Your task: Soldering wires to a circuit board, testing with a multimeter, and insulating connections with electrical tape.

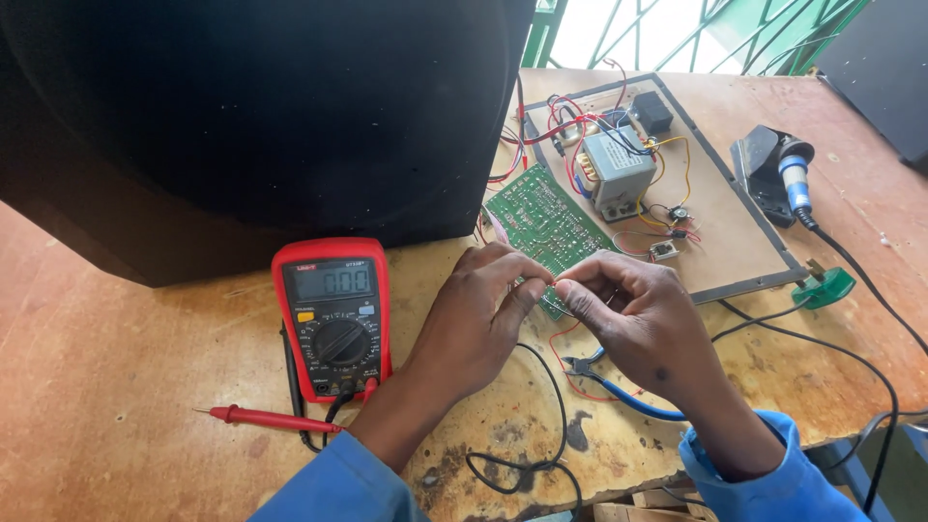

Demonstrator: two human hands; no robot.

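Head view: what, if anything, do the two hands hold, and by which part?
The left hand and right hand pinch something tiny between their fingertips; too small to identify.

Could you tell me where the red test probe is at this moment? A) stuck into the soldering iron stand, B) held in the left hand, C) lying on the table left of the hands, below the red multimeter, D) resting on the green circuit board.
C: the red test probe lies flat on the table just below the red multimeter, untouched by either hand.
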